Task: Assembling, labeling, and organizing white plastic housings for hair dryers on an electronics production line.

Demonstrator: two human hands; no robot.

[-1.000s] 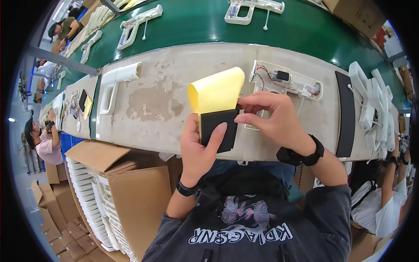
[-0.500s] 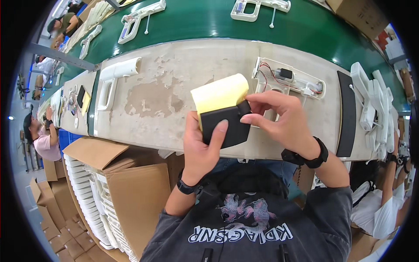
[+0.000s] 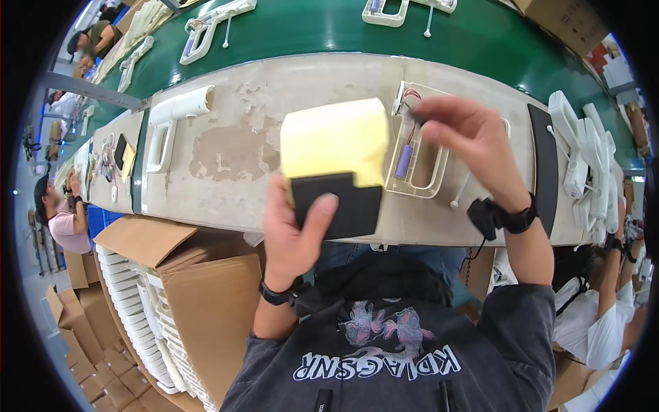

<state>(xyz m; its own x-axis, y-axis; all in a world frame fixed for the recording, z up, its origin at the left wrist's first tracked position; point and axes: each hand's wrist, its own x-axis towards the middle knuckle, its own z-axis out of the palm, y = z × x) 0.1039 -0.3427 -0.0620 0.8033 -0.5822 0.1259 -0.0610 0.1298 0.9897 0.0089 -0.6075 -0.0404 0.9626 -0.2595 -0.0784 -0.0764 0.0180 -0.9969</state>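
Observation:
In front of me, my left hand (image 3: 292,240) grips a black foam sheet (image 3: 336,202), thumb on top. Its yellow backing paper (image 3: 333,141) stands bare above the foam, and a notch shows at the foam's upper right corner. A small black foam piece (image 3: 418,118) is pinched in the fingertips of my right hand (image 3: 473,134). That hand hovers over an open white gun-shaped housing (image 3: 436,180) on the bench and hides part of it. Inside the housing are red wires (image 3: 412,93) and a purple cylindrical cell (image 3: 403,161).
A white shell (image 3: 160,147) lies at left on the worn bench (image 3: 240,93). Rightward are a black strip (image 3: 542,168) and piled white housings (image 3: 583,147). Beyond runs a green belt (image 3: 302,34) carrying housings. A cardboard box (image 3: 213,309) of stacked white parts stands lower left. Co-workers sit both sides.
My right hand has moved away from the foam sheet, up and right to the housing, with a small foam piece. The sheet in my left hand has shifted left and tilted, showing more yellow backing.

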